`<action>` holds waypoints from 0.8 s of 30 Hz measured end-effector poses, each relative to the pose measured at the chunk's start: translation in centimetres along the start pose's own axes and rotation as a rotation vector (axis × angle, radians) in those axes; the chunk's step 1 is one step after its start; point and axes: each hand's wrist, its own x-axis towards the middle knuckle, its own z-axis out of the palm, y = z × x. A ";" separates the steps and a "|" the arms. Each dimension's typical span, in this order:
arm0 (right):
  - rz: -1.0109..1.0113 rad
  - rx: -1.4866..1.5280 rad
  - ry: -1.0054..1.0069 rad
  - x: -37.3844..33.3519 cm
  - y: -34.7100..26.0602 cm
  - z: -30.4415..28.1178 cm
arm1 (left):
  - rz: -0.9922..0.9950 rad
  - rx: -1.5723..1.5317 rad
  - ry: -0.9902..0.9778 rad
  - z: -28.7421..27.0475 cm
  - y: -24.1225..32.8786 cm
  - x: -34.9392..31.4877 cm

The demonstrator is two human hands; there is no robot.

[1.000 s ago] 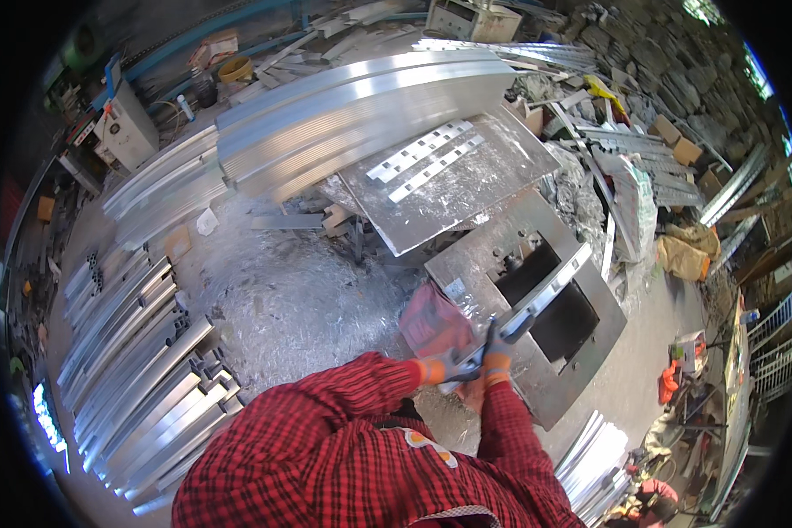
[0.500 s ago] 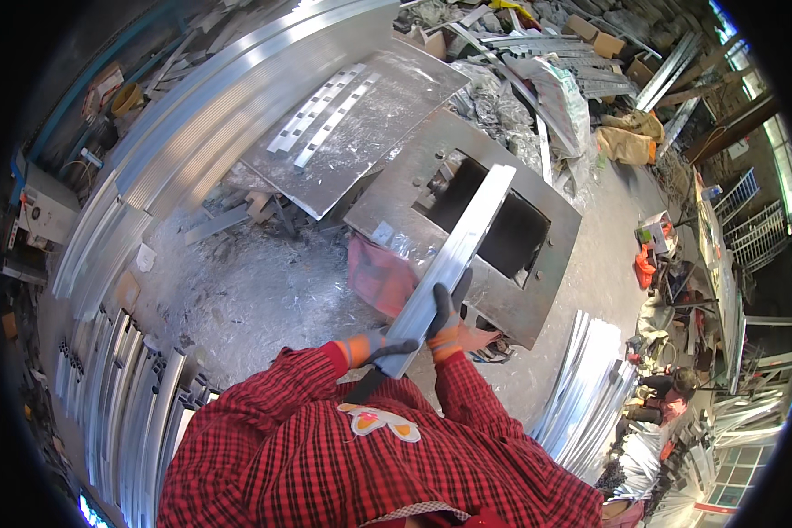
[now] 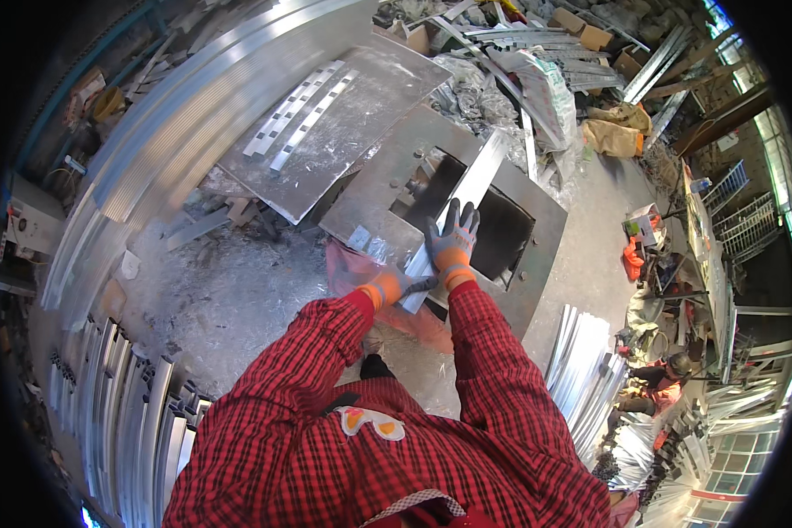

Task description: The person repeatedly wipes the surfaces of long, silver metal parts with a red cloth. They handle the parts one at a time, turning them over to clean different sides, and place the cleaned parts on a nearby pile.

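A long silvery metal profile (image 3: pixel 482 174) lies slantwise across the steel machine table (image 3: pixel 541 255), over its dark rectangular opening (image 3: pixel 506 233). My left hand (image 3: pixel 391 286), in a grey and orange glove, is closed round the profile's near end, the thumb reaching across it. Flat on top of the profile, a little farther up, rests my right hand (image 3: pixel 455 239) in a matching glove. Its fingers are stretched out and spread. A pink translucent sheet (image 3: pixel 427 327) hangs at the table's near edge, below my hands.
Left of the machine stands a metal-topped table (image 3: pixel 370 84) carrying two notched strips (image 3: pixel 312 121). Long ribbed profiles (image 3: pixel 176 150) arch along the left. Bundles of profiles stand at lower left (image 3: pixel 123 396) and right (image 3: pixel 581 361). A person (image 3: pixel 664 387) sits at the far right.
The profile has gone down and forward onto the machine table. My right hand has shifted from gripping its side to lying flat on top; both arms reach farther out.
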 end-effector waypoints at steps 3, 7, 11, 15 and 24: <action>-0.010 0.064 0.044 -5.3 -1.7 0.2 | -0.069 -0.101 -0.026 0.1 0.5 -6.3; -0.022 -0.034 -0.014 -13.4 -4.6 0.8 | -0.035 -0.249 -0.055 1.8 -7.5 -11.8; -0.028 0.218 -0.035 -20.7 -5.3 2.3 | -0.009 -0.304 -0.088 3.3 -14.5 -17.2; 0.021 0.504 0.013 -23.0 -5.4 2.6 | -0.013 -0.294 -0.103 2.6 -13.4 -20.8; 0.200 1.392 -0.013 -9.0 1.3 1.7 | -0.033 -0.319 -0.215 1.3 -0.5 -9.9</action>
